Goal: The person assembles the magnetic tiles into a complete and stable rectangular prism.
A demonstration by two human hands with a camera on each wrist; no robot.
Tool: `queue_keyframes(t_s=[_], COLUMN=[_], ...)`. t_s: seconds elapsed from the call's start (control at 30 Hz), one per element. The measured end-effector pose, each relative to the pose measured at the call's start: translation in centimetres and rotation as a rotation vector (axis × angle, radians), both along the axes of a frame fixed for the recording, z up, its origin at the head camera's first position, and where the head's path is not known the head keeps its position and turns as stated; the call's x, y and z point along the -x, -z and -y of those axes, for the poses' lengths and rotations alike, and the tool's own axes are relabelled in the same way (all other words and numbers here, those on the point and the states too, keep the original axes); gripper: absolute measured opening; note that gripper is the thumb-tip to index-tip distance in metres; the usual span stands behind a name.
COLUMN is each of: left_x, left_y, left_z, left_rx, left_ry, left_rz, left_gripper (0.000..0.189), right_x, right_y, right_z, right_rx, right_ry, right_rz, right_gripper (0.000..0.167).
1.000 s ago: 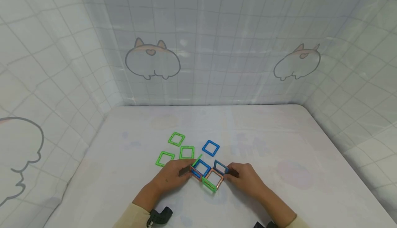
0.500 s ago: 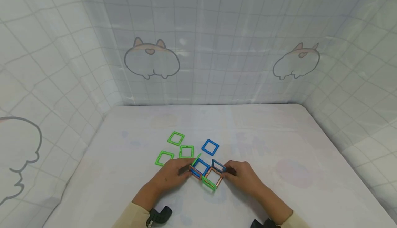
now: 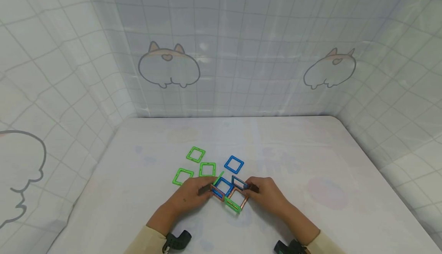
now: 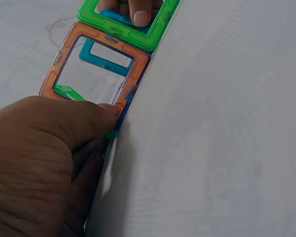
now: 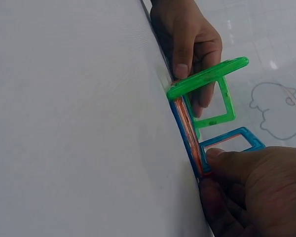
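Near the front of the white table (image 3: 293, 150), my left grip (image 3: 191, 195) pinches a raised orange frame (image 4: 96, 33), thumb on its near face. That frame stands at the edge of a flat blue frame (image 3: 229, 182); just behind stands a thin green frame (image 3: 218, 178), and I cannot tell whether my fingers touch it. My right grip (image 3: 271, 194) holds a raised blue frame (image 5: 223, 136) between thumb and fingers, by the far side of a flat orange frame (image 3: 244, 202). The two flat frames lie side by side between my grips, and a near green frame (image 4: 133, 37) stands along the orange one. Beyond my left grip lie three loose green frames (image 3: 207, 164), and to their right a loose blue frame (image 3: 238, 159).
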State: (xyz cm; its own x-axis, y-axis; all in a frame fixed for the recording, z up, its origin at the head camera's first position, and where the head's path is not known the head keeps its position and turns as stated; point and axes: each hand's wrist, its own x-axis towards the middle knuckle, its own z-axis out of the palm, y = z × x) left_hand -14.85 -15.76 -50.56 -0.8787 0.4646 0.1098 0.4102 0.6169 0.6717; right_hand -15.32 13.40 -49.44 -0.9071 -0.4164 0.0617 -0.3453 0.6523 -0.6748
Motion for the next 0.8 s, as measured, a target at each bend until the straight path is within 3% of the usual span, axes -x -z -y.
queue_keyframes(t_s=[0.8], left_x=[0.3], left_y=[-0.3], left_z=[0.1], left_rx=[-0.002], left_ry=[0.028], left_rz=[0.014], left_gripper=[0.047], right_x=[1.5], right_y=[-0.4], right_z=[2.0], right_rx=[0.039], right_ry=[-0.056], right_rz=[-0.009], right_gripper=[0.007])
